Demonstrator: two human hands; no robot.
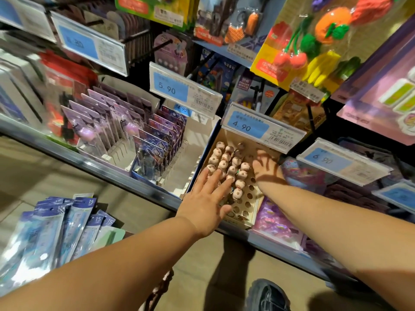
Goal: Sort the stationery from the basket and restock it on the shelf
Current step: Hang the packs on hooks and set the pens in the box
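Note:
A cardboard pen display box point(248, 204) with round holes stands on the shelf point(94, 168) at centre. Several pens with round pinkish character heads point(226, 159) stand upright in it. My left hand point(206, 198) reaches in from the lower left with straight, spread fingers, its fingertips touching the nearest pen heads. My right hand point(267, 168) lies flat and spread against the right side of the same pens, partly in shadow. Neither hand holds anything. Blue packaged stationery point(56, 230) is stacked at the lower left; whatever container holds it is not visible.
White divider trays hold purple carded pens point(105, 117) and dark blue carded items point(157, 147) left of the box. Price tags point(251, 126) jut out above the box. Hanging fruit-eraser packs point(314, 41) fill the upper right. My shoe point(267, 295) shows below.

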